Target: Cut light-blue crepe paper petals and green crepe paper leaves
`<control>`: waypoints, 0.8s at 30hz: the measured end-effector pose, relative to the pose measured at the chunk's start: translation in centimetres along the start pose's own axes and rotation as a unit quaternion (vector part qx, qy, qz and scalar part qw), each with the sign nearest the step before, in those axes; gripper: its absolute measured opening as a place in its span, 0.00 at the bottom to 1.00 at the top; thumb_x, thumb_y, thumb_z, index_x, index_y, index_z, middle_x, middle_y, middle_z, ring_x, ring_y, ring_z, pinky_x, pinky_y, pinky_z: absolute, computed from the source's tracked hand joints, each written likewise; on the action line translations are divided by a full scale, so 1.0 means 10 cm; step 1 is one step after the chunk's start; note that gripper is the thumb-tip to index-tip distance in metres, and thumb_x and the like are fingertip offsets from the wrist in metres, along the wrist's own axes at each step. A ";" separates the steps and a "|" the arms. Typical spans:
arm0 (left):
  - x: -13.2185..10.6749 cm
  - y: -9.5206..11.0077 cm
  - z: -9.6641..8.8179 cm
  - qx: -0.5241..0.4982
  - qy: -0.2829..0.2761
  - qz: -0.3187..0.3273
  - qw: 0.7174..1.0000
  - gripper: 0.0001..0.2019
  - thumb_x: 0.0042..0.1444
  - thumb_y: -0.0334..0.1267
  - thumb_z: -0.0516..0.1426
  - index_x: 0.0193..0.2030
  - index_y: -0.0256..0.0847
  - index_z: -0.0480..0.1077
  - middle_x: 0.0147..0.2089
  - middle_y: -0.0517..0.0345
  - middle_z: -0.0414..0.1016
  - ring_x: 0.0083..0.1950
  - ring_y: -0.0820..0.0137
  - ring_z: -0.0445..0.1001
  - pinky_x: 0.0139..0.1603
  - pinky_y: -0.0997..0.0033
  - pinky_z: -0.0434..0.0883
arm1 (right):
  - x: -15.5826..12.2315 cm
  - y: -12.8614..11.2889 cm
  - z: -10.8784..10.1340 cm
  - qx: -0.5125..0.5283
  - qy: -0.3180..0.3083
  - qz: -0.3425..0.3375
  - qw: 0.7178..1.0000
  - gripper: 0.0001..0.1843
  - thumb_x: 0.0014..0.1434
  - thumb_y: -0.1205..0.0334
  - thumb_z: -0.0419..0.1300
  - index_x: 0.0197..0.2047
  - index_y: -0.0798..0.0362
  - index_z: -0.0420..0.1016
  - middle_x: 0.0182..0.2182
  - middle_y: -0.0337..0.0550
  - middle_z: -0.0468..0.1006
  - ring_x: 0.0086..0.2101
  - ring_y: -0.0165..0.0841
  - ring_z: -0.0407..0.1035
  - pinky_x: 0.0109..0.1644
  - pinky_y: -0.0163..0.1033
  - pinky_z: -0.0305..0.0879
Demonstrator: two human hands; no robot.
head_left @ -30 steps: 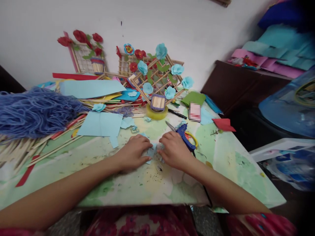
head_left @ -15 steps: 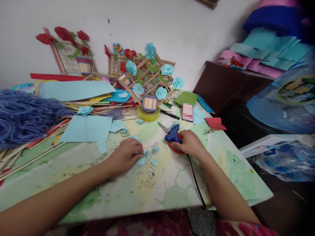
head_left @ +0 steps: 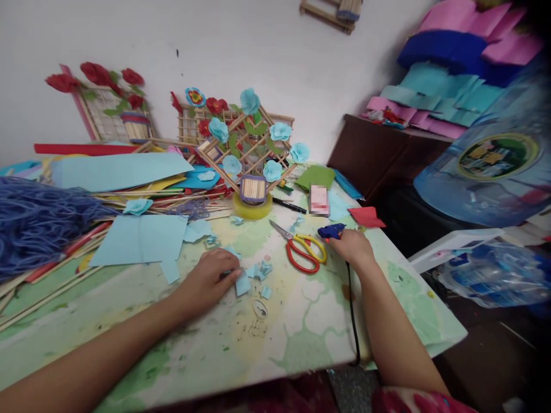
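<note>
My right hand (head_left: 353, 248) is closed around a blue hot glue gun (head_left: 331, 231), whose black cord (head_left: 353, 315) runs down over the table's front edge. Just left of it lie scissors (head_left: 300, 252) with one red and one yellow handle, blades pointing to the far left. My left hand (head_left: 217, 272) rests low on the table, fingers curled and thumb pressed in. At its thumb tip is a small light blue paper piece (head_left: 243, 284), which it seems to pinch. Crumpled light blue scraps (head_left: 260, 269) lie beside it.
A stick lattice with blue paper flowers (head_left: 253, 137) stands behind, by a yellow tape roll (head_left: 253, 210). Blue yarn (head_left: 38, 223), sticks and blue paper sheets (head_left: 138, 241) cover the left. A black pen (head_left: 289, 205), a phone (head_left: 319, 201) and red paper (head_left: 367, 217) lie at right.
My right hand has moved right with the glue gun, off the scissors, which now show fully. My left hand stays by the scraps. The whole view has shifted slightly.
</note>
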State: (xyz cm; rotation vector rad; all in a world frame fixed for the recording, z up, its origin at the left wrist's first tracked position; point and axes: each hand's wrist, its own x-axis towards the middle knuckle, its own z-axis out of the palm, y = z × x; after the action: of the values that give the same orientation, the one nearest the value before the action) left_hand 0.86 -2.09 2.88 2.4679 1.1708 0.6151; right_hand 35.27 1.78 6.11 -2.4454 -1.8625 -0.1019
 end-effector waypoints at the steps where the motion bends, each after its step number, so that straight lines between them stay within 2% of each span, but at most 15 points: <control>1: 0.00 -0.01 0.00 0.000 0.001 -0.001 1.000 0.13 0.60 0.42 0.47 0.36 0.41 0.71 0.39 0.54 0.74 0.44 0.64 0.68 0.50 0.59 0.61 | 0.02 0.03 0.02 -0.003 -0.013 0.008 1.000 0.22 0.52 0.48 0.51 0.33 0.57 0.76 0.34 0.56 0.77 0.36 0.45 0.70 0.32 0.40 0.59; 8: -0.01 0.00 -0.01 -0.002 0.013 0.016 1.000 0.10 0.57 0.41 0.50 0.34 0.41 0.71 0.39 0.54 0.73 0.44 0.64 0.68 0.50 0.60 0.61 | 0.06 0.04 0.08 -0.017 -0.049 0.014 0.999 0.21 0.51 0.49 0.52 0.37 0.57 0.76 0.36 0.56 0.77 0.38 0.46 0.70 0.33 0.41 0.61; 14: -0.02 0.04 -0.05 0.006 -0.012 0.015 1.000 0.07 0.53 0.37 0.52 0.27 0.40 0.68 0.38 0.55 0.73 0.44 0.64 0.67 0.51 0.59 0.59 | 0.04 0.06 0.09 -0.025 -0.042 -0.005 0.999 0.23 0.50 0.45 0.54 0.35 0.57 0.75 0.35 0.55 0.76 0.38 0.46 0.69 0.34 0.41 0.61; 17: -0.02 0.03 -0.04 0.010 -0.014 0.010 1.000 0.07 0.52 0.38 0.53 0.27 0.40 0.68 0.38 0.55 0.73 0.43 0.64 0.67 0.50 0.59 0.59 | 0.00 0.03 0.04 -0.030 -0.003 -0.007 1.000 0.24 0.50 0.44 0.54 0.36 0.59 0.74 0.37 0.58 0.75 0.41 0.48 0.67 0.37 0.43 0.61; 20: -0.01 0.03 -0.02 0.009 -0.009 0.014 1.000 0.10 0.54 0.40 0.51 0.27 0.40 0.69 0.37 0.54 0.73 0.43 0.64 0.68 0.49 0.60 0.60 | -0.09 -0.10 -0.05 -0.030 0.067 -0.021 0.997 0.25 0.53 0.47 0.52 0.43 0.62 0.70 0.41 0.62 0.72 0.46 0.50 0.63 0.43 0.46 0.58; 22: -0.01 0.03 -0.02 0.009 -0.005 0.019 1.000 0.12 0.56 0.41 0.49 0.28 0.41 0.70 0.37 0.54 0.73 0.42 0.65 0.68 0.48 0.61 0.61 | -0.18 -0.24 -0.09 -0.019 0.095 -0.060 0.993 0.23 0.55 0.49 0.52 0.43 0.61 0.68 0.41 0.60 0.72 0.45 0.47 0.64 0.45 0.45 0.57; 24: -0.01 0.02 -0.04 0.018 0.005 0.029 0.999 0.13 0.57 0.41 0.49 0.28 0.41 0.71 0.37 0.54 0.74 0.42 0.65 0.69 0.49 0.61 0.60 | -0.28 -0.39 -0.08 0.003 0.092 -0.129 0.987 0.17 0.55 0.52 0.52 0.39 0.57 0.69 0.37 0.52 0.73 0.41 0.41 0.66 0.41 0.40 0.57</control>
State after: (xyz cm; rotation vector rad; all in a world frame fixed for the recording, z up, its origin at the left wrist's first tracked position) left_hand 0.71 -2.20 3.34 2.5386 1.1281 0.6294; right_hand 30.72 0.05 6.74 -2.0960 -2.0761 -0.3234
